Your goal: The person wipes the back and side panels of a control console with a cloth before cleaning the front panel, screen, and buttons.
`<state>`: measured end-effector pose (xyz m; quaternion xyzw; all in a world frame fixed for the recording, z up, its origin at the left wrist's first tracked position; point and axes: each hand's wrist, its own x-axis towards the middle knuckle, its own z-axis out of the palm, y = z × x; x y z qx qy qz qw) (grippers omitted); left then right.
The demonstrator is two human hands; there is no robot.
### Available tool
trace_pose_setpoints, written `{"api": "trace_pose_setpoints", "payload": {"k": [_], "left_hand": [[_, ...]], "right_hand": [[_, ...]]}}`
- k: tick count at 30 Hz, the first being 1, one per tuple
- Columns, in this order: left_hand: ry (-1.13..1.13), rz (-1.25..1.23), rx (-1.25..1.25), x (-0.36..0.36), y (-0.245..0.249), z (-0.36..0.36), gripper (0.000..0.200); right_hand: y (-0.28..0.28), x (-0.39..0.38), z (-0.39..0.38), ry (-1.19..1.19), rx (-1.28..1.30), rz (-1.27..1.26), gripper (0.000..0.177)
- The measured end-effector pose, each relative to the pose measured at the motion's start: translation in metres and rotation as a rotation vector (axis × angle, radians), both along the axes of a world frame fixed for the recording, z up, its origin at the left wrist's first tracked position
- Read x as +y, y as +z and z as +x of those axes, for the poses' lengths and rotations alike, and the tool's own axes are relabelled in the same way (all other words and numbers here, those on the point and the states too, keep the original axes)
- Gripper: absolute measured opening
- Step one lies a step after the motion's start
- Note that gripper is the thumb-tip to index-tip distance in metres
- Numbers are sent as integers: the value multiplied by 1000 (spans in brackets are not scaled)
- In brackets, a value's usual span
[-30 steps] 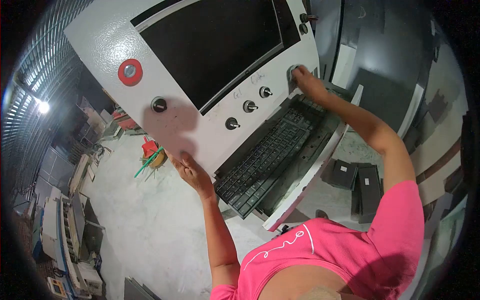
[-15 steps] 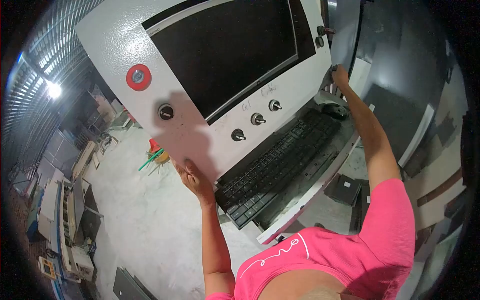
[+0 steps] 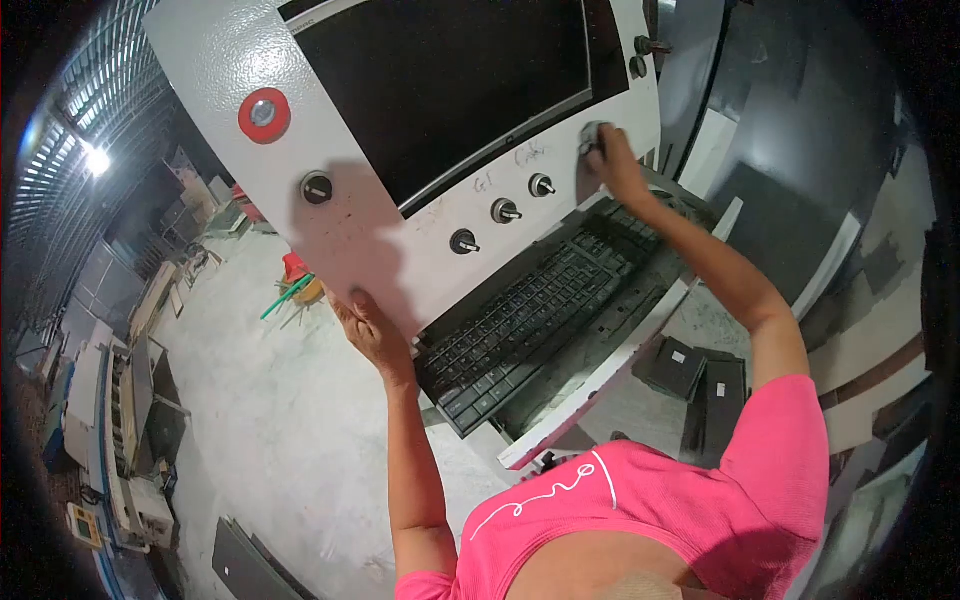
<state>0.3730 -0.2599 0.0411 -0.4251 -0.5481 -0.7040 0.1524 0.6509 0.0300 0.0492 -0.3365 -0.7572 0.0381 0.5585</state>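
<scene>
A white machine control panel [image 3: 440,285] fills the upper middle, with a dark monitor [image 3: 460,90] set in it. My left hand [image 3: 372,335] grips the panel's lower left edge, thumb on the front face. A crumpled greyish rag [image 3: 593,138] is in my right hand [image 3: 622,170], pressed against the panel face below the screen's right corner. Three black selector knobs, one a middle knob [image 3: 506,211], sit to the left of that hand. A red emergency-stop button [image 3: 264,116] and another black knob [image 3: 317,187] are on the panel's left side.
Below the panel, a dusty black keyboard [image 3: 540,325] lies on a pull-out tray [image 3: 600,398]. Dark flat pieces [image 3: 690,370] lie on the floor beneath. A large dark sheet [image 3: 790,230] stands at right. Machinery [image 3: 130,430] lines the left, and a green-handled item [image 3: 287,297] lies behind the panel.
My right hand has moved left with the rag, from the panel's right edge onto its front face. My left hand stays on the lower left edge. The view has shifted slightly.
</scene>
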Motion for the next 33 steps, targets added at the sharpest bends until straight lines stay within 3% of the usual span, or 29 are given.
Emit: {"api": "trace_pose_setpoints", "payload": {"k": [4,6,8,10,12,14,16,18,22,28,33], "left_hand": [[-6,9,12,0,1,0,54],[-7,22,22,0,2,1,55],[82,14,84,-1,5,2,54],[58,19,49,0,0,-2,53],[35,18,13,0,-6,-6,52],[-9,-64,-25,-2,-11,-10,59],[-17,-51,-57,-2,-8,-7,59],[-26,-42,-84,-2,-5,-5,59],[27,-18,-22,0,-3,-3,55],[42,-2,-36,1,-4,-2,53],[64,-23,-19,2,-6,-5,50]], "right_hand": [[21,-55,-11,166,-137,16,34],[27,-57,-9,226,-204,-124,34],[28,-41,1,238,-193,6,30],[33,-13,15,120,-71,258,25],[28,41,42,-138,-30,152,23],[17,97,70,19,245,-87,19],[16,149,95,-257,203,-52,16],[11,212,121,-28,429,-300,20],[41,164,106,-3,590,-498,24],[38,91,59,191,546,-517,25],[31,29,24,356,91,-300,30]]}}
